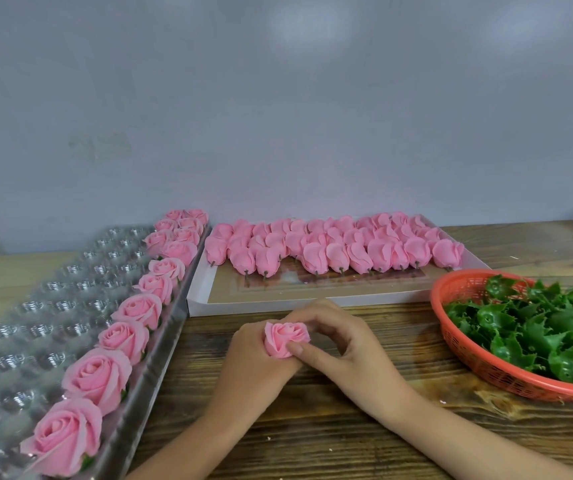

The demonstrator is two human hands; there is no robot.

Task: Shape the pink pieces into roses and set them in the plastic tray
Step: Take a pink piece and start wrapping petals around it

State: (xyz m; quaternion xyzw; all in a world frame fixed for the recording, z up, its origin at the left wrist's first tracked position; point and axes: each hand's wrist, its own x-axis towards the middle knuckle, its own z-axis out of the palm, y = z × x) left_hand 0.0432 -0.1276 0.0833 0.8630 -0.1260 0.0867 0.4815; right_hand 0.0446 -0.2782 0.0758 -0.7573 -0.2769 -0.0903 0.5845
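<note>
At the near edge of a wooden table, a person's two hands meet around a single pink rose. The left hand is curled round the bloom from below and from the left, so that only the upper petals show. The right hand closes on it from the other side, thumb pressed to the near petals and fingers bent over the far edge.

To the left, a clear plastic tray runs from the near corner away toward the wall. Finished roses sit upright in its right-hand row of cups (two rows at the far end), and the cups to their left show as ribbed clear plastic.

To the right of the hands stands an orange basket, cut off by the picture's edge and heaped with green leaf-like pieces.

Beyond the hands lies a flat white box, its left side just beside the tray. Pink pieces fill its far half in crowded rows, petals closed and short dark stems pointing toward the person; the near half shows the brown floor of the box.

A plain grey wall closes the scene behind the table.
</note>
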